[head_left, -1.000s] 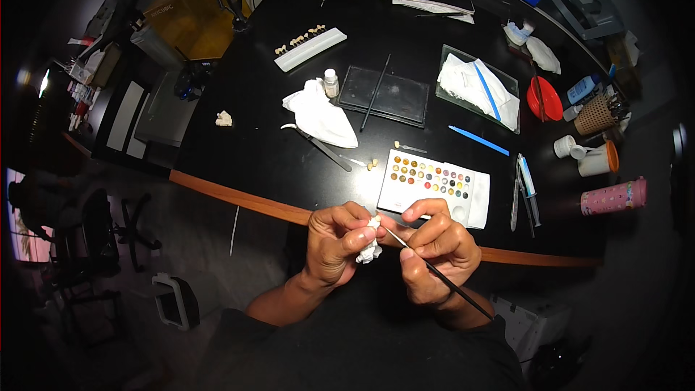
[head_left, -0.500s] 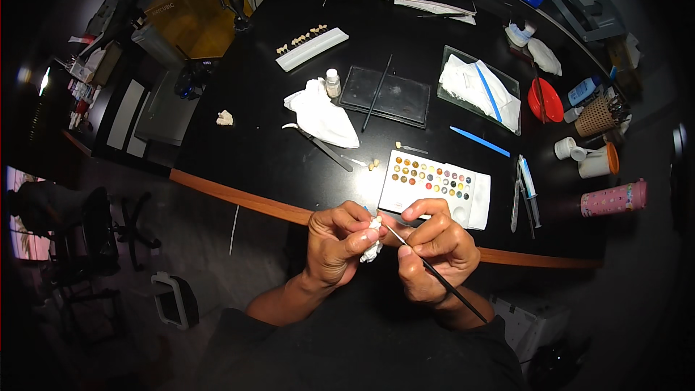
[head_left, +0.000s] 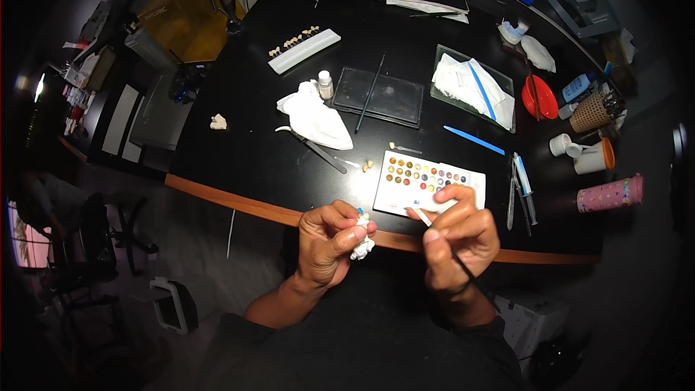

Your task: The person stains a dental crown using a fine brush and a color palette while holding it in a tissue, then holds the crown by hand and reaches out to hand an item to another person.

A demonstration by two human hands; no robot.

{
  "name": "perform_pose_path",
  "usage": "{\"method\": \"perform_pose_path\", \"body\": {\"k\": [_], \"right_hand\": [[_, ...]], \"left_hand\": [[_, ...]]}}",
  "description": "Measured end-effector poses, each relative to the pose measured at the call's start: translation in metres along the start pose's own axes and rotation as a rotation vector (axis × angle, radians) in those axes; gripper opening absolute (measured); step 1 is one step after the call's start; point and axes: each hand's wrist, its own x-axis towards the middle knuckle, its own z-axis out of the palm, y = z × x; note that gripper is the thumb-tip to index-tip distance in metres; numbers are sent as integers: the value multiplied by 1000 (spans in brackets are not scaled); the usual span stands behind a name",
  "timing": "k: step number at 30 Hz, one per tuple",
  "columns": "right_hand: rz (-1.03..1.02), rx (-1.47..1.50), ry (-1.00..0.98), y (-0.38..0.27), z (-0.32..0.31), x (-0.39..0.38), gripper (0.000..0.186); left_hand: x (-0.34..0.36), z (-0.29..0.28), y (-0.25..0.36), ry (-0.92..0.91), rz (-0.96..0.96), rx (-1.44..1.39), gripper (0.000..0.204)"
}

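Note:
My left hand pinches a crumpled white tissue just beyond the table's near edge. A tiny pale, tooth-like piece and a bit of blue show at its fingertips, partly hidden. In my right hand is a slim brush with a dark handle, gripped like a pen. Its light front end lies over the near part of a white palette with rows of coloured paint wells. My right fingers cover part of the palette's right side.
Left of the palette lie tweezers and a white cloth, near a small bottle. Beyond are a black flat case and a white holder of tooth samples. To the right stand a red bowl and pink tumbler.
My right hand has moved the brush right, away from the piece in my left hand, to over the palette. My left hand keeps its pinch. The whole view has shifted slightly.

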Motion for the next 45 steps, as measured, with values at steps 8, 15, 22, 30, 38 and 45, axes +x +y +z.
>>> {"method": "perform_pose_path", "body": {"k": [8,15,22,30,38,45], "right_hand": [[-201,-1094,-301,-3,-65,45,23],[-328,-1339,-643,7,-57,52,18],[-393,-1368,-696,13,-49,57,16],[-402,-1409,-741,14,-49,63,16],[-368,-1436,-754,17,-49,60,17],[-384,-1443,-771,20,-48,60,19]], "left_hand": [[4,-10,10,44,2,56,11],[3,-7,13,39,-67,126,16],[-1,-7,20,-2,-97,73,13],[-1,-6,19,-50,-99,63,12],[-1,-8,17,-51,-68,59,14],[-1,-8,19,-31,-57,59,13]]}}
